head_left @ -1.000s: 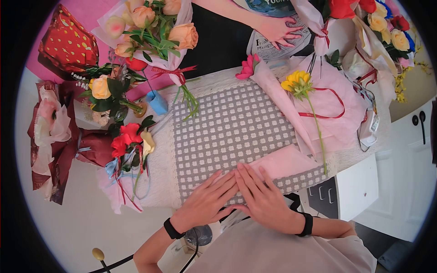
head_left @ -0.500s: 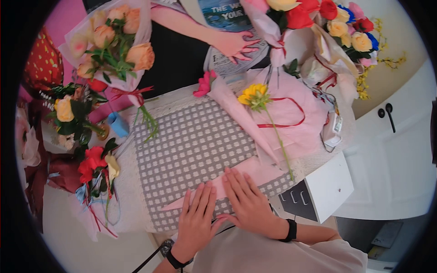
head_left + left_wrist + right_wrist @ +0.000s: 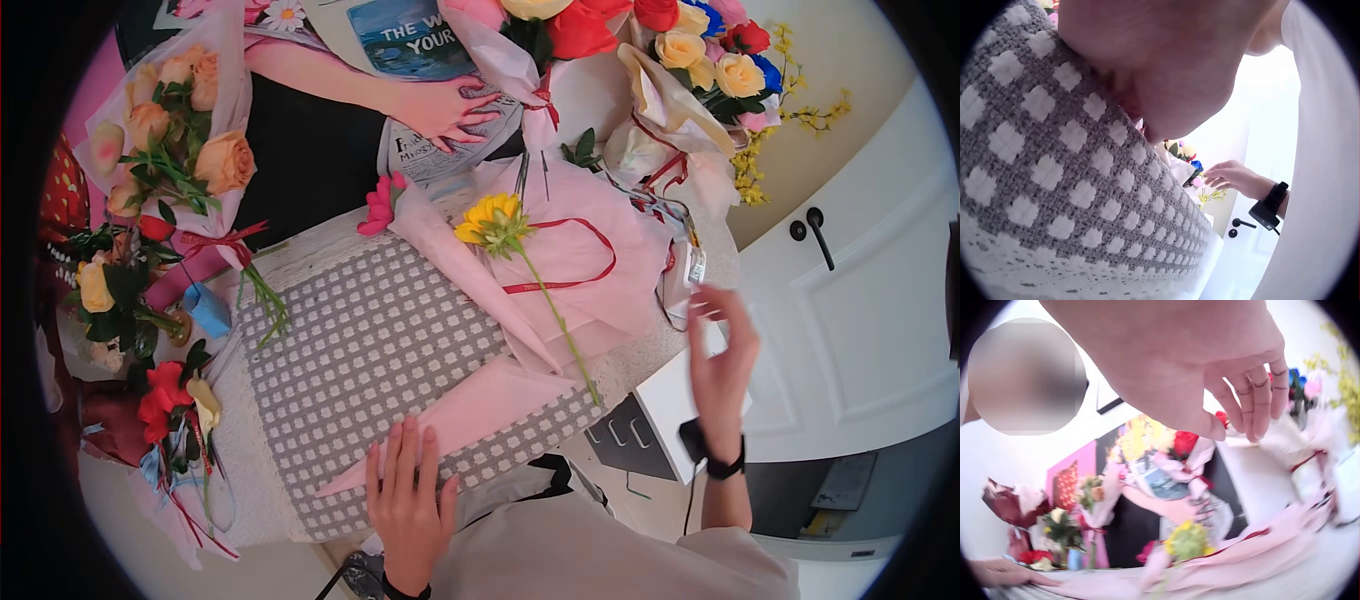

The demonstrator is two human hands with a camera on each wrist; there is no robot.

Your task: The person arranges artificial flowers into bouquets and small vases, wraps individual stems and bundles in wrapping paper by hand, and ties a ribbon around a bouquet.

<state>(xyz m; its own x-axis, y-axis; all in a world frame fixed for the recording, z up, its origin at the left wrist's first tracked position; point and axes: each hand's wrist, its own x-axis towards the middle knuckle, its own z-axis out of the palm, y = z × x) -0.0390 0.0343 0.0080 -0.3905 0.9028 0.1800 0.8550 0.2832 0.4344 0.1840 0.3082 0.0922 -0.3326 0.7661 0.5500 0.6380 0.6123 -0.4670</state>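
Note:
My left hand point(image 3: 410, 500) lies flat with straight fingers on a folded strip of pink wrapping paper point(image 3: 475, 405). Under the paper spreads a grey cloth with white squares point(image 3: 370, 330). Off the table's right side, my right hand point(image 3: 725, 350) is raised with loosely bent fingers and nothing in it; the right wrist view shows this hand point(image 3: 1210, 375) above the flowers. A yellow flower point(image 3: 492, 222) with a long green stem lies over pink paper point(image 3: 620, 270). Beside it, a rolled pink paper point(image 3: 470, 275) has a pink flower point(image 3: 380, 203) at its far end.
Peach roses point(image 3: 222, 162) in a wrapped bouquet and red flowers point(image 3: 163, 400) line the left. More bouquets point(image 3: 735, 75) stand at the back right. Behind the table is a dark panel point(image 3: 290, 140) with a pictured arm. Drawers point(image 3: 630, 440) and a white door point(image 3: 850, 330) are at right.
My right hand has lifted off the pink paper and swung out to the right. My left hand stays flat on the paper. The head view has shifted to the right.

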